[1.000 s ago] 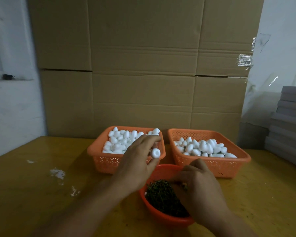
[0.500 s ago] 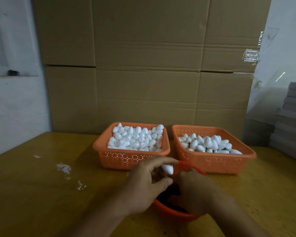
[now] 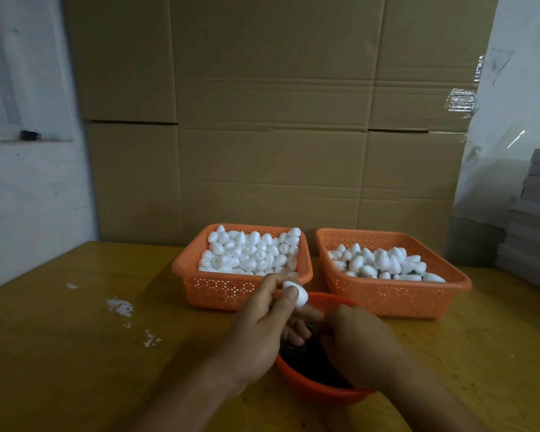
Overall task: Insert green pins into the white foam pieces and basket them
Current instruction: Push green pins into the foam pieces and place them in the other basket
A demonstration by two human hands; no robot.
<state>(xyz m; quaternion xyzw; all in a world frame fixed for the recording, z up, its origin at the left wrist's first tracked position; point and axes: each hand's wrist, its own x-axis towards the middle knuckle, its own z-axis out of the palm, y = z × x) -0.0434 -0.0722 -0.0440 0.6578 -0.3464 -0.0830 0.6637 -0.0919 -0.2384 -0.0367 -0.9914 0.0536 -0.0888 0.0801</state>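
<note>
My left hand (image 3: 262,325) pinches a white egg-shaped foam piece (image 3: 296,294) between thumb and fingers, just above the near rim of the left basket. My right hand (image 3: 359,344) is curled over a red bowl (image 3: 312,389) of dark green pins (image 3: 303,358), its fingertips hidden down among them. Whether it holds a pin I cannot see. The left orange basket (image 3: 219,288) is heaped with plain white foam pieces (image 3: 250,254). The right orange basket (image 3: 396,297) holds fewer foam pieces (image 3: 384,263).
The baskets and bowl stand on a yellow wooden table (image 3: 75,353) with white crumbs (image 3: 119,307) at the left. Stacked cardboard boxes (image 3: 272,120) form a wall behind. Grey flat stacks (image 3: 533,219) sit at the right edge.
My left hand has come back from the left basket with the foam piece, toward the bowl. My right hand has stayed over the pins. The camera has tilted up a little.
</note>
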